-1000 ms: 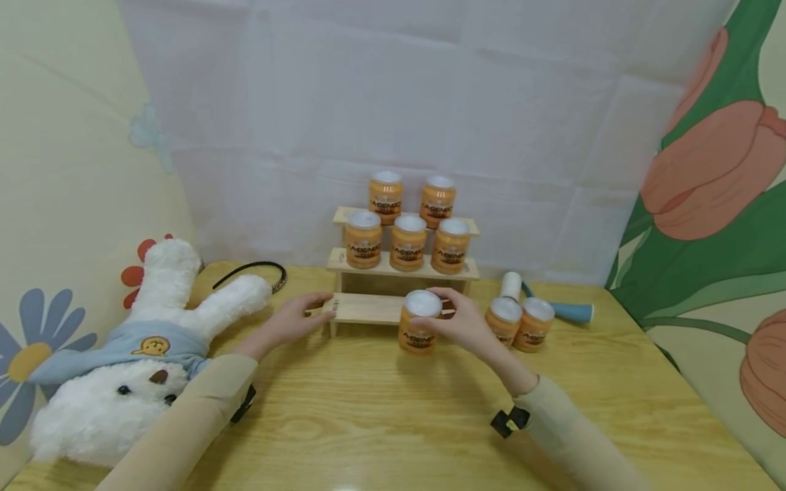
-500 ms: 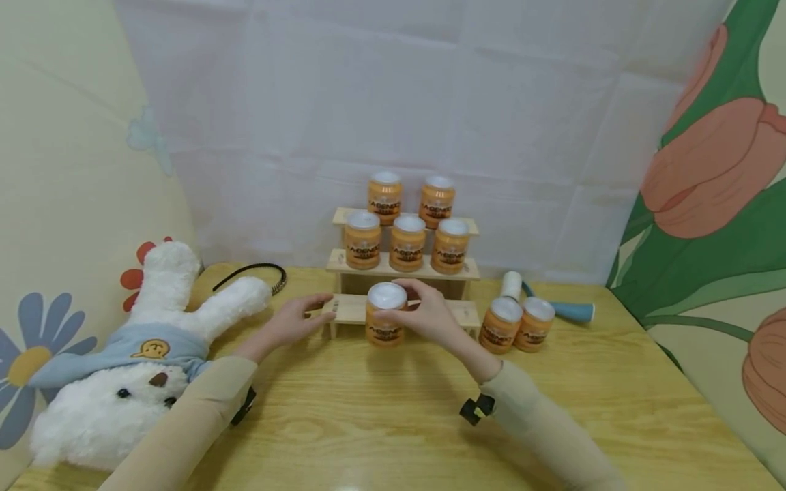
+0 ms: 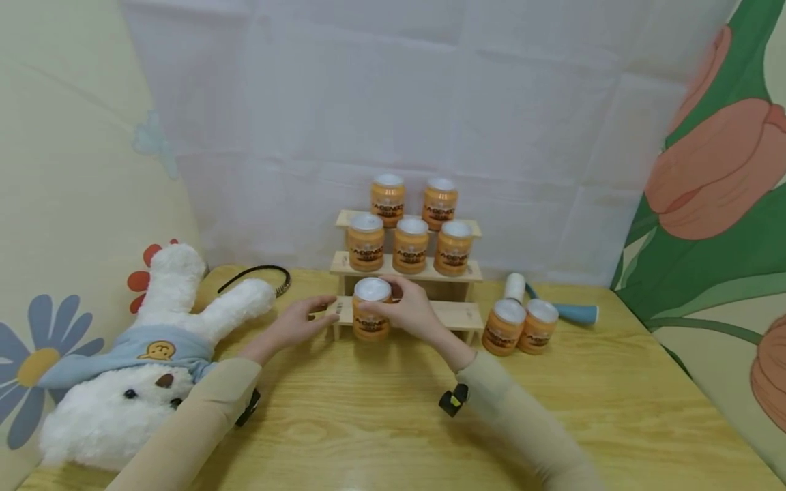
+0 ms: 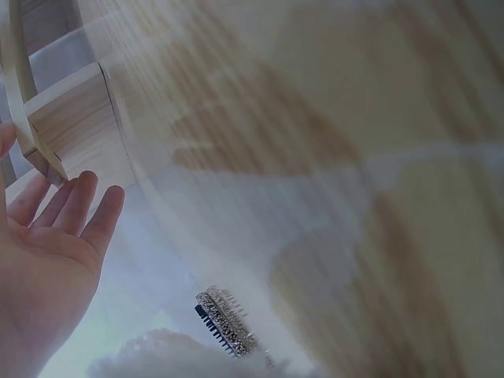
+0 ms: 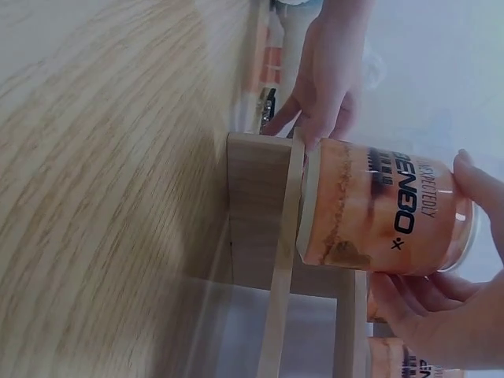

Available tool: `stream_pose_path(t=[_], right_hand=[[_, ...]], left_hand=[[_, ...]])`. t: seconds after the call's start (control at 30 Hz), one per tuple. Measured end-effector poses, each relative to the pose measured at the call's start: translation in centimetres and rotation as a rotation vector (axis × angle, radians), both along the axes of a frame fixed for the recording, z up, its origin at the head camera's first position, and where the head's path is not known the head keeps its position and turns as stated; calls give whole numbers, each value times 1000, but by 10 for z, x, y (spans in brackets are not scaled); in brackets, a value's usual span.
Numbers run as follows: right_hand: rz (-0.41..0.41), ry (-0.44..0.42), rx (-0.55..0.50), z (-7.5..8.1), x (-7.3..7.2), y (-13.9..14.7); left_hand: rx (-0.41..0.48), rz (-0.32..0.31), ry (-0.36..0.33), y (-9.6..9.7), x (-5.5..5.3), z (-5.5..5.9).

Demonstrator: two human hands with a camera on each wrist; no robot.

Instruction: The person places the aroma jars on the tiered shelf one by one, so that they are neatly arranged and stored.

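Note:
My right hand [image 3: 410,305] grips an orange jar with a white lid [image 3: 371,319], thumb and fingers on its sides. The jar is upright over the left part of the lowest step of a three-tier wooden display stand [image 3: 454,315]; in the right wrist view the held jar's base [image 5: 323,206] is right at the board's surface. At that step's left end, my left hand [image 3: 301,320] holds the board [image 4: 35,150] between thumb and fingers. Three like jars [image 3: 410,247] stand on the middle tier. Behind them, two more jars [image 3: 387,202] are on the top tier.
Two more orange jars [image 3: 503,329] stand on the table [image 3: 381,423] right of the stand, with a blue and white object [image 3: 574,314] behind them. On the left lie a white plush toy [image 3: 123,402] in a blue shirt and a black headband [image 3: 254,269]. A pale cloth hangs behind.
My right hand has carried the jar leftward, from the right part of the lowest step to its left part. My left hand has stayed at the stand's left end.

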State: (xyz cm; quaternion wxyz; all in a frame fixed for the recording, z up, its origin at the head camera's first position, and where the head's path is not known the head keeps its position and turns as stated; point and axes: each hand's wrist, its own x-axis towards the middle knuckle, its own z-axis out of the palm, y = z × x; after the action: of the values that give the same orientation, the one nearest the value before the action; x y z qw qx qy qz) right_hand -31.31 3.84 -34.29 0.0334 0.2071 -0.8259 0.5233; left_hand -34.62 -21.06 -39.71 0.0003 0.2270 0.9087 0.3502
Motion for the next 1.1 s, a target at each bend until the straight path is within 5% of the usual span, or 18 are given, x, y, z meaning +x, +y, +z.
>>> stream_pose_path(t=[0.57,1.1], right_hand=[[-20,-6,-2,-7,-23,-11],[-56,36,6,-11,-30,-20]], left_hand=[[-8,1,-17,2,2,2],[-19,-14,23,1,-2,1]])
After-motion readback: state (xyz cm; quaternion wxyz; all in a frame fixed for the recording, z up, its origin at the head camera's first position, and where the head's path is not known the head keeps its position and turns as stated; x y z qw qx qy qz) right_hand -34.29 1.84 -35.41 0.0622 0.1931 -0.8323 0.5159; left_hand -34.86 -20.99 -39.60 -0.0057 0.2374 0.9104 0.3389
